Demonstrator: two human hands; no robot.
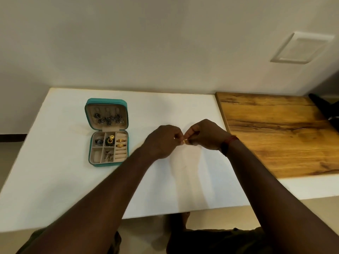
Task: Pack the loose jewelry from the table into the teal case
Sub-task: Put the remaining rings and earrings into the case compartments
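Note:
The teal case (89, 143) lies open on the white table (55, 171), left of my hands. Dark earrings (108, 119) hang in its raised lid. Its tray holds dark and green-gold pieces in the small compartments, and two gold rings (121, 143) sit in the ring rolls. My left hand (162, 142) and my right hand (205, 134) meet above the table's middle. Their fingertips pinch one small gold piece (185, 141) between them. Most of that piece is hidden by the fingers.
A wooden board (275, 132) lies on the table's right side, touching the wall. A dark object (326, 109) rests at its far right corner. A red band (229, 143) circles my right wrist. The table's near edge runs just below my forearms.

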